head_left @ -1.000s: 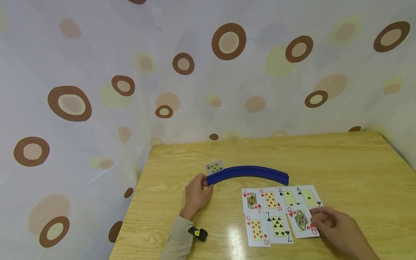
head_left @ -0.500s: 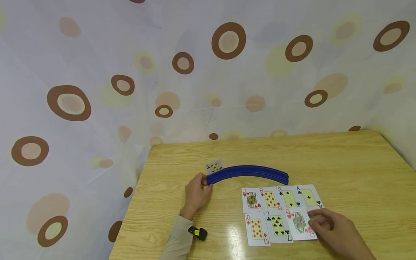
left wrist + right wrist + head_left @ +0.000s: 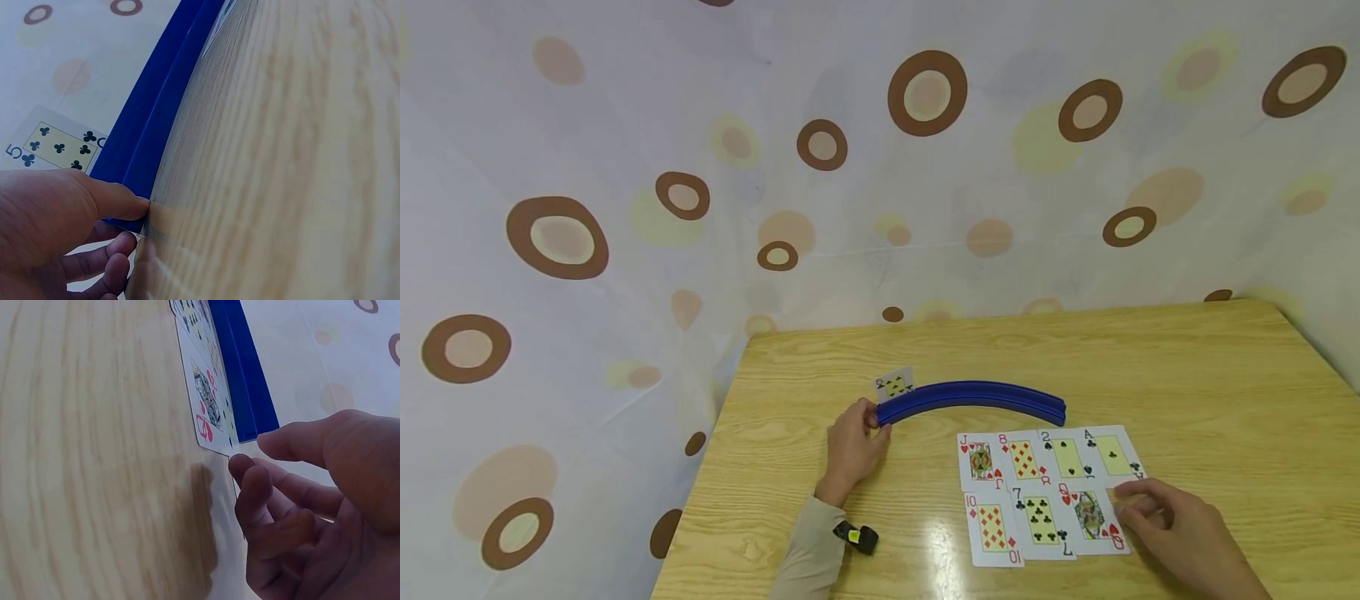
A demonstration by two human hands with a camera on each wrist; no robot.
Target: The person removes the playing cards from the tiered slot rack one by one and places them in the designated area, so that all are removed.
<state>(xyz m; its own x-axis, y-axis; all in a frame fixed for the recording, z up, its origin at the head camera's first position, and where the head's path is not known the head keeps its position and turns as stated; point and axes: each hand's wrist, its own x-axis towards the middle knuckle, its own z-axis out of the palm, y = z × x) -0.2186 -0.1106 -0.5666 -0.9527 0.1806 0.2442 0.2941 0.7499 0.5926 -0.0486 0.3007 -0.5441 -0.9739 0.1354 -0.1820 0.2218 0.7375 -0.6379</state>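
Observation:
My left hand (image 3: 854, 442) grips the left end of a curved blue card holder (image 3: 973, 396), its thumb on the front face in the left wrist view. The five of clubs (image 3: 59, 147) stands in the holder at that end. My right hand (image 3: 1180, 529) is at the right edge of the queen of hearts (image 3: 1090, 517), fingers loosely curled. In the right wrist view a gap shows between thumb and forefinger, with nothing pinched there. The queen lies face up, right of the seven of clubs (image 3: 1041, 525) and below the ace of clubs (image 3: 1112, 454).
Other face-up cards are the jack of hearts (image 3: 980, 462), the eight of diamonds (image 3: 1022, 461), the two of spades (image 3: 1066, 458) and the ten of diamonds (image 3: 992, 531). They lie in two rows on the wooden table (image 3: 1210, 375). A spotted cloth (image 3: 1000, 183) hangs behind.
The queen of hearts has shifted slightly left, down against the seven of clubs, and straightened. My right hand has let go of it and moved slightly right. The left hand has not moved.

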